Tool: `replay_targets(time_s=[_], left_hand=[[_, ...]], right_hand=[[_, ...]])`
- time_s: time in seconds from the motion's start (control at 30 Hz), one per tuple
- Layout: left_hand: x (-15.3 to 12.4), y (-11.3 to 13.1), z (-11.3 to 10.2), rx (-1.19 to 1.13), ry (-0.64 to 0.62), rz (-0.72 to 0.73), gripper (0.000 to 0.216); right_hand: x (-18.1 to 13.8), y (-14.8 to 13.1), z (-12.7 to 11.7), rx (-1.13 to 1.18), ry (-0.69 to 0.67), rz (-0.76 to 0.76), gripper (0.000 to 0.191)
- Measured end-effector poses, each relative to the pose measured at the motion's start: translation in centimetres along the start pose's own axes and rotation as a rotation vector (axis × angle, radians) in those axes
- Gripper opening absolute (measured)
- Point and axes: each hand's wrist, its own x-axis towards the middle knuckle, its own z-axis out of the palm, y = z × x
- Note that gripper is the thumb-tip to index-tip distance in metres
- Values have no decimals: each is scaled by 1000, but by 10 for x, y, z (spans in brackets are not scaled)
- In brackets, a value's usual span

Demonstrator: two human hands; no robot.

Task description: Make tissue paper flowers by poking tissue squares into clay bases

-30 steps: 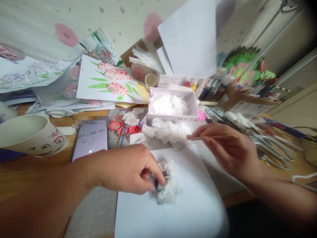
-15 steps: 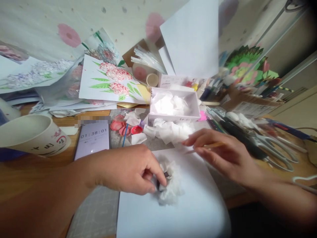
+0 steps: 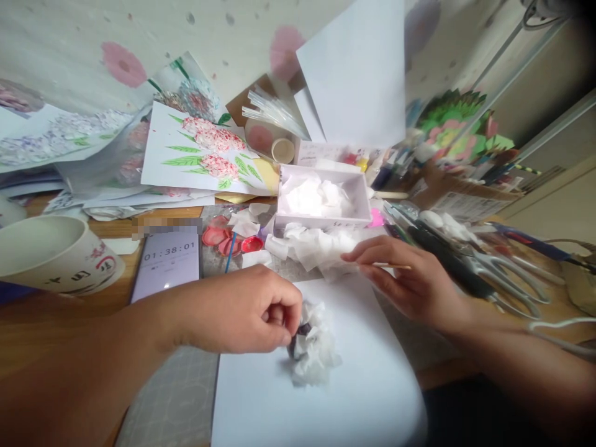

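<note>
My left hand (image 3: 242,313) pinches the edge of a small white tissue-paper flower (image 3: 314,347) with a dark centre, which rests on a white sheet (image 3: 326,397). My right hand (image 3: 410,282) holds a thin wooden stick (image 3: 391,266) between thumb and fingers, its fingertips over a heap of loose white tissue pieces (image 3: 316,245). Behind the heap stands a pale box (image 3: 358,202) filled with more white tissue pieces.
A phone (image 3: 165,261) showing a timer lies at left beside a white cup (image 3: 51,254). Red paper petals (image 3: 223,239), flower paintings (image 3: 200,152), scissors (image 3: 503,273) and a crowded holder of pens and paper flowers (image 3: 456,143) surround the sheet. A grey cutting mat (image 3: 172,397) lies under it.
My right hand has drawn back from the right toward the tissue heap with the stick. My left hand's fingers have curled tighter on the flower.
</note>
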Motion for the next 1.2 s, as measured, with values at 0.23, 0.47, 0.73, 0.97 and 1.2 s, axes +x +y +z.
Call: replay_targets(time_s=[0.23, 0.47, 0.73, 0.97, 1.2], left_hand=[[-1, -1, 0, 49, -30, 20, 15], [0, -2, 1, 91, -41, 63, 25], [3, -1, -4, -26, 8, 15, 19], [8, -2, 2, -172, 116, -16, 22], [9, -4, 8, 4, 219, -34, 9]], right_hand=[[14, -1, 23, -48, -181, -175, 8], [16, -9, 27, -8, -64, -155, 11], [14, -51, 8, 258, -316, -151, 9], [12, -48, 12, 291, -398, -147, 7], [15, -48, 12, 350, -295, -60, 6]])
